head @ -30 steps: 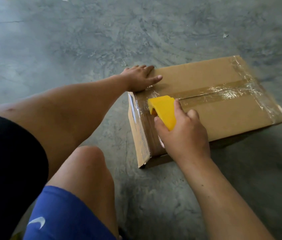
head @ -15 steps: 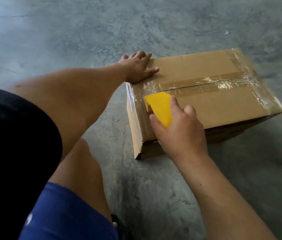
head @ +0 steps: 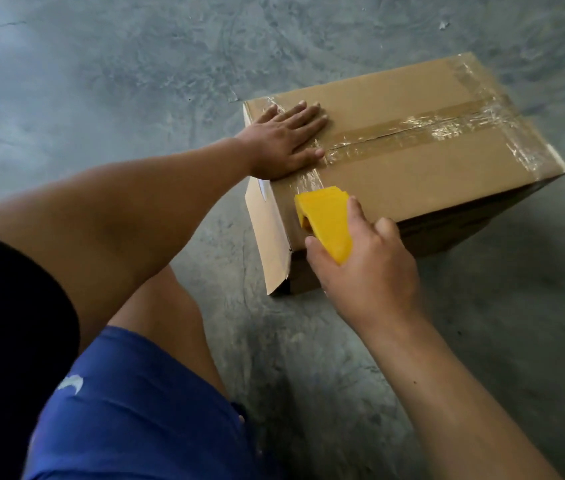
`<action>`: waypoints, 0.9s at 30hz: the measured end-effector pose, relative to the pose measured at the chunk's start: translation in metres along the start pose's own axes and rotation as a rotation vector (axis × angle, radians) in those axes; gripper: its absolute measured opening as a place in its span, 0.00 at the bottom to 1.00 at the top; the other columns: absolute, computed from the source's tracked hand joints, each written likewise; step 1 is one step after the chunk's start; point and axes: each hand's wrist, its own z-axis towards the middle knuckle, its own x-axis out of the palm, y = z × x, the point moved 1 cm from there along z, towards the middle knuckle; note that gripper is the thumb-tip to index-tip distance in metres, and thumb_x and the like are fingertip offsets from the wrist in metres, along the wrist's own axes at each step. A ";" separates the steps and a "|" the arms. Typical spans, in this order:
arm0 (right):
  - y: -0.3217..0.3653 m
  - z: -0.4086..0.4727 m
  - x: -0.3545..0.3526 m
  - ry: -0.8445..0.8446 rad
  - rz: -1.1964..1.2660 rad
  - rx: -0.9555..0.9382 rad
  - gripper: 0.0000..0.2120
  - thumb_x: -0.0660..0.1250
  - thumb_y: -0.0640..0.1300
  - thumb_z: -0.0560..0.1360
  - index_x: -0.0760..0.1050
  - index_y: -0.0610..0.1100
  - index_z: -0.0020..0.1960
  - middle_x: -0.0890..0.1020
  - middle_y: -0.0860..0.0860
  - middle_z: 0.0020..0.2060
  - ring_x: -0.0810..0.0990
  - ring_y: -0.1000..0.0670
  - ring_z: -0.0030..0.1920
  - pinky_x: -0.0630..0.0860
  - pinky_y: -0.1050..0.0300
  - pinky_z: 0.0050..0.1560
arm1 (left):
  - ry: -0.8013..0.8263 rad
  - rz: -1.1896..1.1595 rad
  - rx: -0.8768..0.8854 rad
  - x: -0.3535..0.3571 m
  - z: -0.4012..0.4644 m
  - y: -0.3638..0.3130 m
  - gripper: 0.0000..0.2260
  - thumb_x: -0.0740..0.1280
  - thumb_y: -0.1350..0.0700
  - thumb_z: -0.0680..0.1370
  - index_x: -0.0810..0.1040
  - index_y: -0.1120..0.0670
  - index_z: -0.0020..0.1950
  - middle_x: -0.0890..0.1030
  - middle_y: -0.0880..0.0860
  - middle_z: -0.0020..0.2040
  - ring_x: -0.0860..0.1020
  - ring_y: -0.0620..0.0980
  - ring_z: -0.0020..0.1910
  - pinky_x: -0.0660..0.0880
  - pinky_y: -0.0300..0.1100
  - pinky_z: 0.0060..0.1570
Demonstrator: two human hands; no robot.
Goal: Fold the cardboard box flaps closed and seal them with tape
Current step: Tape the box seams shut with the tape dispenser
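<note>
Since the earlier frame the left hand [head: 288, 142] has slid from the box's far-left corner onto the top, and the yellow dispenser [head: 326, 225] has dropped from the top centre seam down over the near-left edge.

Largest first: we see the concrete floor [head: 135, 81] carrying everything. On it sits the cardboard box [head: 412, 161], flaps folded shut, well toward the right of the floor. Clear tape [head: 412, 129] runs along the centre seam, with cross strips at the right edge and the left edge. The left hand lies flat, fingers straight, pressing the top at the left end of the seam. The right hand [head: 367, 271] is clenched around the dispenser, which rests against the box's near-left corner, over the side face.

Risks, as we judge them: the tape may tear ragged or stay uncut if the dispenser's blade angle is off. The strip end could lift off the side face if it isn't pressed down. The box could skid on the floor if the left hand eases its pressure. A side panel edge juts out at the near-left corner, so tape may wrinkle or bridge over it. We can't see the roll or the blade.

Counts: one box, one dispenser, two hands, one seam strip, at least two cross strips.
</note>
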 end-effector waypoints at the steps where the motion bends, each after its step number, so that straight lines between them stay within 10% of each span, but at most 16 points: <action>1: -0.001 -0.002 0.000 -0.002 0.001 0.003 0.37 0.59 0.65 0.75 0.53 0.50 0.78 0.70 0.46 0.54 0.75 0.43 0.50 0.64 0.57 0.40 | 0.008 0.004 0.001 -0.001 0.000 0.000 0.34 0.41 0.31 0.79 0.44 0.46 0.82 0.45 0.50 0.82 0.43 0.49 0.80 0.43 0.56 0.77; 27: -0.044 -0.032 -0.003 -0.028 0.052 0.061 0.38 0.60 0.65 0.74 0.54 0.49 0.78 0.68 0.46 0.52 0.76 0.42 0.48 0.66 0.56 0.40 | 0.017 0.047 0.129 -0.004 -0.021 -0.062 0.35 0.50 0.31 0.79 0.51 0.47 0.81 0.51 0.51 0.82 0.47 0.49 0.80 0.44 0.55 0.77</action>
